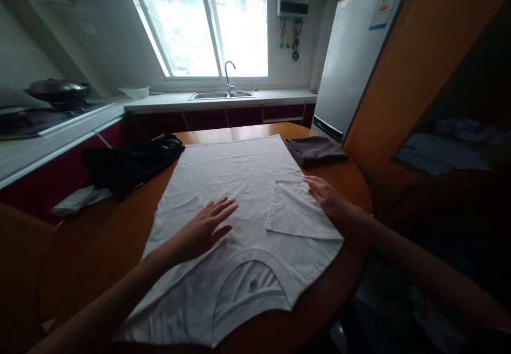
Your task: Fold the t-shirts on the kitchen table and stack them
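Note:
A white T-shirt [231,178] lies spread on the wooden table, its neckline towards me and its hem at the far side. The right-hand sleeve [295,213] is folded inward over the body. My left hand [209,223] is over the shirt's middle left, fingers stretched out, partly covering the other sleeve, which also appears folded in. At the shirt's right edge, beside the folded sleeve, is my right hand [325,197]. Its fingers are extended and rest at the cloth's border. Neither hand appears to grip the fabric.
On the table [351,183], a folded dark grey garment [315,150] sits at the back right. Crumpled black clothing [128,165] lies at the left, with a white cloth [80,199] beneath it. Beyond are a sink [211,96], a wok [58,90] and a fridge [349,50].

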The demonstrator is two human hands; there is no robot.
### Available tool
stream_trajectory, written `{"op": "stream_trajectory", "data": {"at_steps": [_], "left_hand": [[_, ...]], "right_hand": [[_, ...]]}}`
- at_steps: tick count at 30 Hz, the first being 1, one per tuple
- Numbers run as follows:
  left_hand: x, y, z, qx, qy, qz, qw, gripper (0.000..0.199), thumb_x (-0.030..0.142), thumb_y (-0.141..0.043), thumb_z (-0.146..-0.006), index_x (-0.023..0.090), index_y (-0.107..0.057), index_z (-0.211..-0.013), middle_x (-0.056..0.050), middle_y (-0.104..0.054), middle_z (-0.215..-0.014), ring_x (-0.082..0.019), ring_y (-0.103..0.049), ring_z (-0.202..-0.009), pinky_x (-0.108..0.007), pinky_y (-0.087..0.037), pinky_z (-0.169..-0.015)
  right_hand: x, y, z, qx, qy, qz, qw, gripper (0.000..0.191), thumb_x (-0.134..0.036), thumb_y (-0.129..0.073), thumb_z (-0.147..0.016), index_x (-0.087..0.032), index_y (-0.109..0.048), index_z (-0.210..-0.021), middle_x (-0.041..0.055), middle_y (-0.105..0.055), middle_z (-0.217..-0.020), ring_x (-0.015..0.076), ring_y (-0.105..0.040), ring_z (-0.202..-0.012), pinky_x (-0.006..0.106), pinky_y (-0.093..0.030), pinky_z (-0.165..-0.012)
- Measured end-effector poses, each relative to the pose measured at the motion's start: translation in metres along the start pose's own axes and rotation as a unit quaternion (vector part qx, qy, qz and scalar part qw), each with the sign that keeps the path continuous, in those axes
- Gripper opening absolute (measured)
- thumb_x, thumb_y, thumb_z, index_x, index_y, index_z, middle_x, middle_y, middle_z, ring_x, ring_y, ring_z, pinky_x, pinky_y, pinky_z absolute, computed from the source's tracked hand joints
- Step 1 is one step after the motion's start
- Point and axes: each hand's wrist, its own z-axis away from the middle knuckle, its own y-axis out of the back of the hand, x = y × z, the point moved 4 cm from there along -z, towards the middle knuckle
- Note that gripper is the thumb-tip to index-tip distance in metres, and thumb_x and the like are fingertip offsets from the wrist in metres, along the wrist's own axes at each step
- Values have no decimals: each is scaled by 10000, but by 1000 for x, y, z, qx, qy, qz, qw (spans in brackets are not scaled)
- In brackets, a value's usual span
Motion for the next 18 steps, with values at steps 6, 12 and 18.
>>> {"op": "stream_trajectory", "data": {"at_steps": [6, 12, 18], "left_hand": [[83, -1, -84, -37, -113, 47, 992, 497, 393, -406, -1043, 320, -409, -1535, -7, -422, -1582, -215, -331, -1488, -405, -249, -1234], [112, -43, -181, -42, -142, 27, 989, 559, 439, -340, -1058, 263, -293, -1586, -62, -265, -1652, -244, -192, -1536, -478, -156, -1242], [106, -71, -215, -121, -139, 3, 983, 624, 574, -295, -1037, 332, -200, -1604, -30, -162, -1676, -291, -100, -1548, -586, -80, -1218]], "right_hand": [[-9, -19, 72, -157, -11, 81, 984, 645, -511, -285, -1036, -218, -230, -1607, 88, -168, -1672, 266, -111, -1547, 563, -81, -1231], [-10, -7, 67, -108, -19, 54, 992, 609, -488, -232, -1051, -253, -191, -1612, 77, -168, -1669, 242, -118, -1546, 552, -124, -1228], [-12, -22, 83, -176, -21, 101, 979, 743, -603, -328, -1004, -222, -148, -1616, 91, -91, -1675, 265, -81, -1549, 548, -67, -1237]]}}
